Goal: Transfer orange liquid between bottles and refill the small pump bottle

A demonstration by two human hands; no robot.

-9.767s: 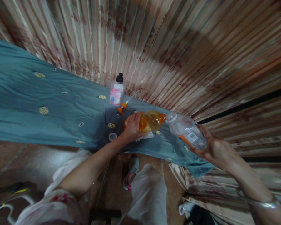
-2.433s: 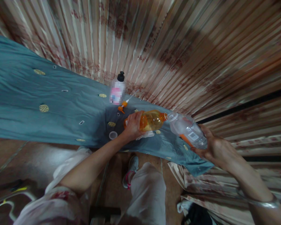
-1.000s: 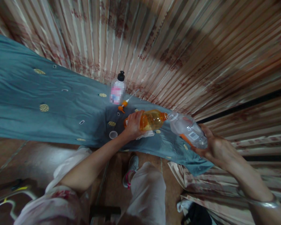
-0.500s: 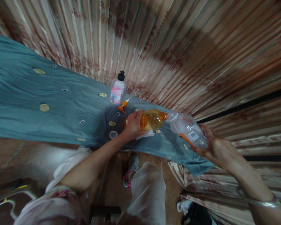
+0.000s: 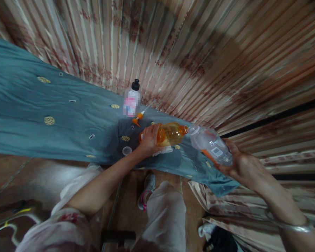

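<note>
My left hand (image 5: pixel 148 140) is wrapped round an orange-tinted bottle (image 5: pixel 170 134) that holds amber liquid and lies tilted over the blue-green cloth (image 5: pixel 68 119). My right hand (image 5: pixel 238 164) grips a clear plastic bottle (image 5: pixel 210 144) with a barcode label, tilted so its open mouth meets the orange bottle's neck. A crumpled white tissue (image 5: pixel 163 151) lies under my left hand. A small clear cap (image 5: pixel 126 151) sits on the cloth just left of that hand.
A clear bottle with a black cap (image 5: pixel 132 98) stands at the back by the striped curtain (image 5: pixel 199 52). An orange spray nozzle with a tube (image 5: pixel 138 118) lies in front of it. My legs and a shoe (image 5: pixel 147 190) show below the cloth's edge.
Almost nothing has moved. Both hands keep the two bottles mouth to mouth in the same place; only the view shifts slightly.
</note>
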